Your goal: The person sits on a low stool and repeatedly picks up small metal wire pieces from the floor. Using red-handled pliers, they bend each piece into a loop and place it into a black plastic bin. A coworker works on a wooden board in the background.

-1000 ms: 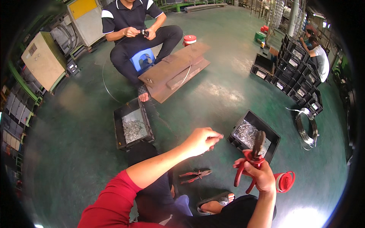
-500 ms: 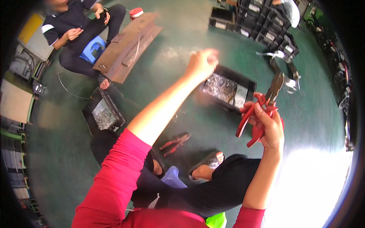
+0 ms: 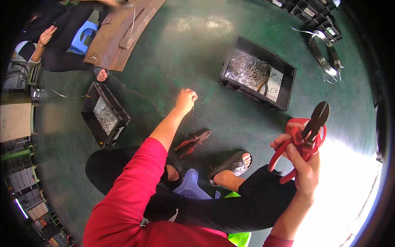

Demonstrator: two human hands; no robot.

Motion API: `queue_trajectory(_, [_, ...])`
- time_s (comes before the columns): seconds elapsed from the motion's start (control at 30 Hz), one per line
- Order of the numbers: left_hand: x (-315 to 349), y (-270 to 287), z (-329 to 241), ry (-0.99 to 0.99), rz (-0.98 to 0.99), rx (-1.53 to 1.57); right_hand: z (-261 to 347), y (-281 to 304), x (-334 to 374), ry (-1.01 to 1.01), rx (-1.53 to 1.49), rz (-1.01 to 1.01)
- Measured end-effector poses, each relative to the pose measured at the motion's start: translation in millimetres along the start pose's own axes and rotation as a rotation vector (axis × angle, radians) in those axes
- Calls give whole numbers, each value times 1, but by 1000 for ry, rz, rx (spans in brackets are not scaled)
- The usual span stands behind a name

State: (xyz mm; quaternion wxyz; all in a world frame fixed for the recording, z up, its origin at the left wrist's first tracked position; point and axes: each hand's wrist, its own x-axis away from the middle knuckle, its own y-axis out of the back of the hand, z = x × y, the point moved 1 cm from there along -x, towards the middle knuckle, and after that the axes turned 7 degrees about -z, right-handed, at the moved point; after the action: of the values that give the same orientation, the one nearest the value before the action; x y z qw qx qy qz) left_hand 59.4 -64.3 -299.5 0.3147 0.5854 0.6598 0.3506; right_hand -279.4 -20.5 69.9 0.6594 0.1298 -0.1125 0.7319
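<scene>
Nearest, a purple plastic stool shows between the person's feet, with a grey sandal on the right foot. The right hand is wrapped round the red-handled cutters, their dark head pointing up and the handles spread apart. Just behind them, partly hidden, is a red container. A second pair of pliers, also red-handled, lies on the green floor in front of the stool. Beyond it, the left hand has its fingers drawn together beside a thin bent wire; I cannot tell whether they pinch it.

Farther off to the left, a black crate holds a heap of metal pieces. To the right, a larger-looking crate holds another heap, a white sheet and a tool with yellow-and-black handles. Past it lies a wire coil, near stacked black crates. At upper left, a co-worker's hand shows near a blue stool and a rusty metal beam.
</scene>
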Motion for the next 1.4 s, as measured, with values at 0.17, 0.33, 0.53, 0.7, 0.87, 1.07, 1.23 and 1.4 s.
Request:
queue_trajectory(0.17, [12, -36, 8, -197, -130, -68, 0, -13, -13, -143, 98, 92])
queue_trajectory(0.33, [12, -47, 11, -277, -165, -133, 2, -24, -20, -200, 117, 86])
queue_trajectory(0.53, [-5, -7, -38, -291, -85, -52, 7, -31, -13, -212, 64, 105])
queue_trajectory(0.7, [-34, 109, -135, -517, -250, 236, 10, -29, 0, -135, 40, 127])
queue_trajectory(0.87, [20, 229, -225, -889, -243, 400, 5, -33, 0, -15, -28, 177])
queue_trajectory(1.07, [109, 272, -251, -1087, -112, 541, -7, -56, 21, -235, -172, 459])
queue_trajectory(1.23, [131, 274, -235, -1196, -106, 323, -15, -71, 35, -215, -57, 522])
queue_trajectory(1.4, [139, 279, -223, -1262, -86, 274, -9, -78, 35, -161, 24, 566])
